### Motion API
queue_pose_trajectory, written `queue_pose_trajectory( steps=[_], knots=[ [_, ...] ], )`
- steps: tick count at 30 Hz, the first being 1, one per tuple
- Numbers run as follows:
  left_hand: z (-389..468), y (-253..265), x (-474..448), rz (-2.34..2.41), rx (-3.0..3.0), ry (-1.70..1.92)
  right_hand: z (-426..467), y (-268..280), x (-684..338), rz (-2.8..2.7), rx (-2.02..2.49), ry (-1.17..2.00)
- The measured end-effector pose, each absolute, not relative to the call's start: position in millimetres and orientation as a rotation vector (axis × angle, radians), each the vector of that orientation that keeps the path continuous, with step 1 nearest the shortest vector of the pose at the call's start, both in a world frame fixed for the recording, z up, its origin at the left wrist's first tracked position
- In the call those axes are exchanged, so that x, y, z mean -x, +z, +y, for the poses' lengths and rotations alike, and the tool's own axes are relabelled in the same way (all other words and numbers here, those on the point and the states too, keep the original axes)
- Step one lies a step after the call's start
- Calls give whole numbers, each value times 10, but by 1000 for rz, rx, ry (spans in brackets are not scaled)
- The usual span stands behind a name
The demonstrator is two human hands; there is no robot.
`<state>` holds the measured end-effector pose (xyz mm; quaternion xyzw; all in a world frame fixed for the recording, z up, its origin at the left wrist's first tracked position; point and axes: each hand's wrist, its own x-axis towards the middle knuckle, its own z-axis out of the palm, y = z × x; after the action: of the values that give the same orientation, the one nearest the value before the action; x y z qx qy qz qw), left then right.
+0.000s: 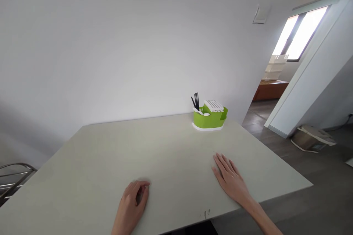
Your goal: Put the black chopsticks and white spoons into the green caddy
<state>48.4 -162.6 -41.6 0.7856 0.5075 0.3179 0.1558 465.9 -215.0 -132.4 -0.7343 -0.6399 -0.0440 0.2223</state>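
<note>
My left hand (130, 202) rests on its side on the pale tabletop (110, 154), near the front edge. Its fingers are curled, with thumb and forefinger tips close together, and nothing shows between them. Palm down to the right lies my right hand (230, 180), open, its fingers stretched forward on the surface. Beyond it, by the wall, stands a green cutlery holder (206, 121) with a white base. Black chopsticks (196, 101) and white spoons (202, 113) stick out of its left part, and a white slotted piece (214, 106) sits on top. Neither hand touches the holder.
A white wall (138, 44) borders the table's back edge. A metal chair frame (19, 176) stands at the left. Dark stains (205, 213) mark the front edge. On the floor to the right is a cardboard box (313, 137), beside a doorway with a window (303, 31) beyond.
</note>
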Motion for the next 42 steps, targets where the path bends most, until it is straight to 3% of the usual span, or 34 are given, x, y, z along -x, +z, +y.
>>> queue_pose_trajectory(
  steps=[16,22,33,42],
  knots=[
    [-1627,-354,-480,1492,-2198,874,-2091,-1419,-4763,-1832,1940,-172],
    [-1628,-351,-488,1514,-2160,846,-1719,-1272,-5076,-1712,1951,-32],
    [-1657,-302,-505,1539,-2134,819,-545,-723,-5904,-1639,2134,-267],
    [-1655,-330,-497,1531,-2126,779,-548,-759,-5920,-1747,2120,-274]
  ],
)
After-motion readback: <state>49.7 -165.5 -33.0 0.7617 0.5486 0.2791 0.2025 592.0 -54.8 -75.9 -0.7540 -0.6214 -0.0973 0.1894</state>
